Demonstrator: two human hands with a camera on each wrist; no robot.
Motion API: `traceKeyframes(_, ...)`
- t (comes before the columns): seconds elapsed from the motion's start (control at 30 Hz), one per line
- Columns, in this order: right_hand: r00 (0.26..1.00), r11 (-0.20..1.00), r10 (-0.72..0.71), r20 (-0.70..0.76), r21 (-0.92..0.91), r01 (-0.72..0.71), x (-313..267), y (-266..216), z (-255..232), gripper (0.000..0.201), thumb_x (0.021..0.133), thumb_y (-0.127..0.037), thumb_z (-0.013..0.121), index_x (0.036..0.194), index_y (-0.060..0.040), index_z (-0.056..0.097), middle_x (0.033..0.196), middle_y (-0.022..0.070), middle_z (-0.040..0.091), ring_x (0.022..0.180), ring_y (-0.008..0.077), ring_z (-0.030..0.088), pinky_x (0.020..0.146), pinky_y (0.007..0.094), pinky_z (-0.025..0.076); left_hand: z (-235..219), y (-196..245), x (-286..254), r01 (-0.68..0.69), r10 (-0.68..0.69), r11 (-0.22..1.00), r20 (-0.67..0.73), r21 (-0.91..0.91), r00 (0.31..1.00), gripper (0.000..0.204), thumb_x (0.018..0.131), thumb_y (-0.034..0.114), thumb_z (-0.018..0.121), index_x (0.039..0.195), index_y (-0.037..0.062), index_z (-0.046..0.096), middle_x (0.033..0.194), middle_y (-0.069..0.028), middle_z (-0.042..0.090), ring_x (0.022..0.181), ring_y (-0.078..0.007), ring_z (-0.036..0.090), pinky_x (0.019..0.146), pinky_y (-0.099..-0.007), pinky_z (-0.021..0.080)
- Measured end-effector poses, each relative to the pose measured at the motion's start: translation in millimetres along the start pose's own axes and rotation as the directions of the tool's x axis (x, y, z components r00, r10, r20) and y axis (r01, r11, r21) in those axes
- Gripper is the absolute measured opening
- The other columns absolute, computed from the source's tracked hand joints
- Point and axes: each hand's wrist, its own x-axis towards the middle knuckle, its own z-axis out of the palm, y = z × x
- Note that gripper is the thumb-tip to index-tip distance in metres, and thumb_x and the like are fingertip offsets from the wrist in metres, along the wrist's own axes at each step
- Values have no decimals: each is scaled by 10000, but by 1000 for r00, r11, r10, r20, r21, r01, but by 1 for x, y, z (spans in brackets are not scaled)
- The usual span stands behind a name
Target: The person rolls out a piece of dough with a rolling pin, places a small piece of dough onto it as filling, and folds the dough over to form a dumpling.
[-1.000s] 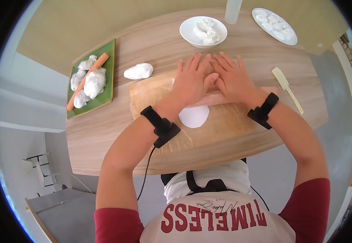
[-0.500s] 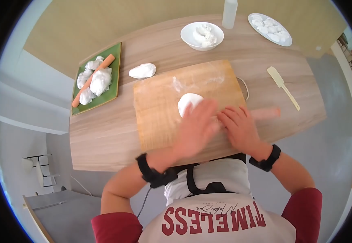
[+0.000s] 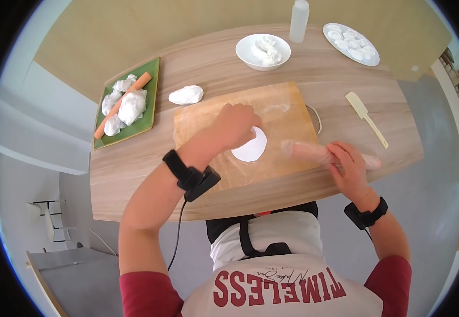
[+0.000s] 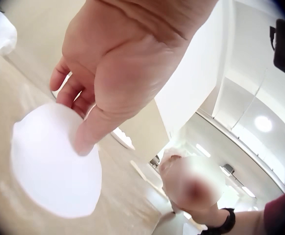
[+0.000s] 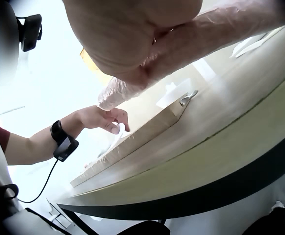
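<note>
A thin round of white dough lies on the film-covered wooden board. My left hand is at its far edge, and in the left wrist view thumb and fingers pinch that rim of the dough. In the right wrist view the pinched edge of the dough stands up off the board. To the right, my right hand grips a rolling pin wrapped in clear film. The pin's left end reaches over the board's right side.
Far left is a green tray with wrapped white lumps and an orange stick. Behind the board are a white lump, a bowl of white dough and a bottle. A plate of white pieces and a spatula lie right.
Both hands were at the rolling pin, first over the board's far part, then near its front. My left hand has moved to the dough's edge; my right has carried the pin right.
</note>
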Motion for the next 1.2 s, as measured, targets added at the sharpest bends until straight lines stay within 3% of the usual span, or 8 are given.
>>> traceKeyframes(0.13,996,998,51,-69,51,-48,1,11,1,420,668,51,629,1077,-15,562,1053,145,570,917,336,560,765,390,475,-26,-17,9,13,31,973,191,-228,981,198,703,128,684,880,47,654,836,-73,623,771,-241,586,682,-335,459)
traceKeyframes(0.23,992,994,91,-90,68,-85,1,20,-1,414,672,49,628,1076,-13,563,1051,146,572,915,339,563,770,390,472,-35,-28,-3,157,-110,775,113,-613,987,208,745,175,661,883,20,643,739,-64,644,705,-176,620,555,-297,443)
traceKeyframes(0.3,990,993,104,-96,65,-98,2,23,-1,412,674,47,628,1077,-12,564,1053,146,572,914,340,564,774,391,471,-23,-27,-17,400,-346,342,282,-850,895,259,782,192,659,905,-32,622,735,-66,636,718,-132,623,580,-264,457)
traceKeyframes(0.43,995,996,80,-59,54,-77,10,22,2,399,693,34,623,1084,-20,567,1058,133,574,930,324,561,790,386,463,5,-14,-42,569,-311,181,502,-802,807,291,827,231,635,935,-36,599,806,-66,633,789,-118,599,642,-286,468)
traceKeyframes(0.53,999,994,51,-4,100,-50,21,14,17,368,704,17,620,1067,-29,577,1053,118,576,931,306,560,792,379,459,11,-6,-43,532,-469,503,302,-681,830,273,863,220,591,976,-28,599,817,-87,636,784,-157,612,664,-296,479)
traceKeyframes(0.6,1000,991,19,23,130,-21,35,5,27,345,708,6,620,1049,-37,585,1046,109,577,928,295,560,793,373,457,18,4,-37,214,-417,850,-366,-482,832,253,884,165,535,1061,-10,579,933,-151,617,865,-244,604,736,-350,482)
traceKeyframes(0.77,936,947,-318,149,106,305,57,-1,53,299,707,-32,627,1001,-75,589,1028,109,564,927,282,555,789,360,453,38,61,-21,72,-149,981,-457,-181,877,409,875,225,531,1234,37,471,1228,-187,467,1127,-326,452,951,-476,340)
traceKeyframes(1.2,956,943,-233,180,-200,267,148,36,117,423,850,-261,472,1201,-29,513,1238,158,503,1196,321,419,962,531,308,48,-11,40,265,-206,964,-552,28,808,481,882,346,505,1274,74,442,1234,-132,488,1196,-304,405,1010,-540,237)
